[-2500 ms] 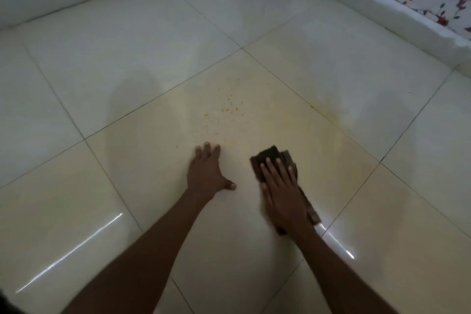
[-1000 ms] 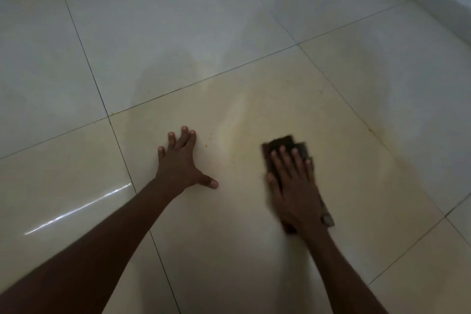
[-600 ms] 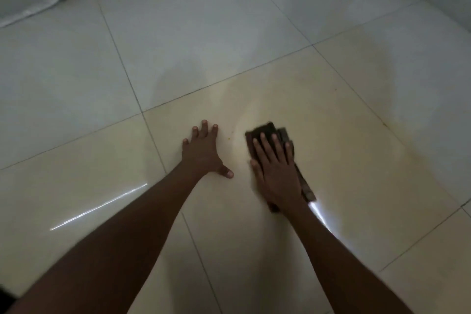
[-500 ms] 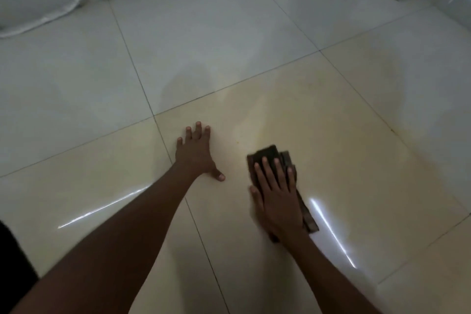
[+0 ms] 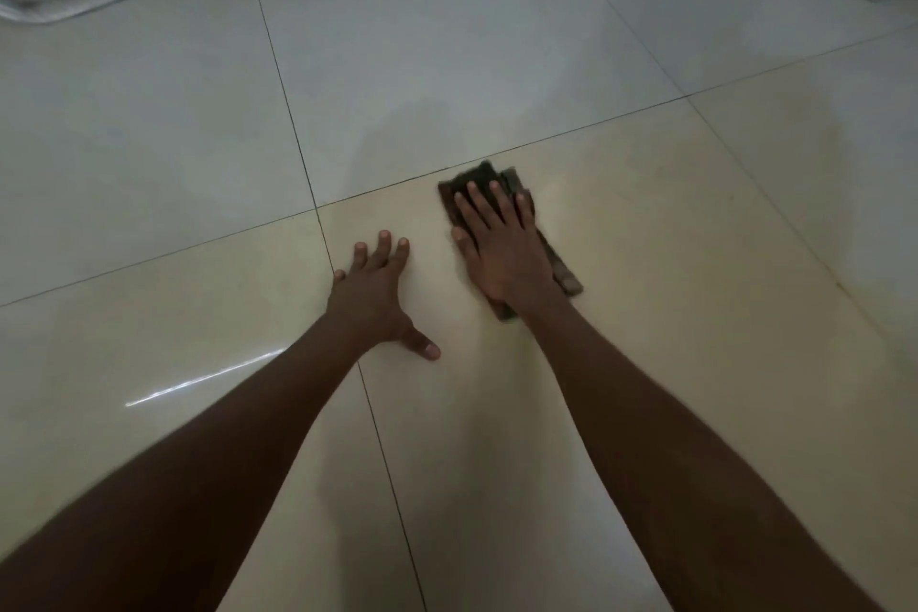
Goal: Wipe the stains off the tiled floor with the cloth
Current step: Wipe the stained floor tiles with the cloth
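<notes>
- Right hand [image 5: 501, 249] flat, fingers straight, pressing dark cloth [image 5: 564, 271] on tiled floor [image 5: 695, 263].
- Left hand [image 5: 375, 296] spread, palm on floor.
- Stains perhaps faint yellowish; too dim to tell.

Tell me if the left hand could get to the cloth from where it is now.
Probably yes. The left hand rests flat on the floor just beside the cloth, with only bare tile between them. The right hand covers most of it, leaving the edges free.

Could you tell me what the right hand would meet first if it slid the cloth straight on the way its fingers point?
Probably the grout line just past the cloth under the right hand; beyond it the tiled floor looks free up to the wall.
</notes>
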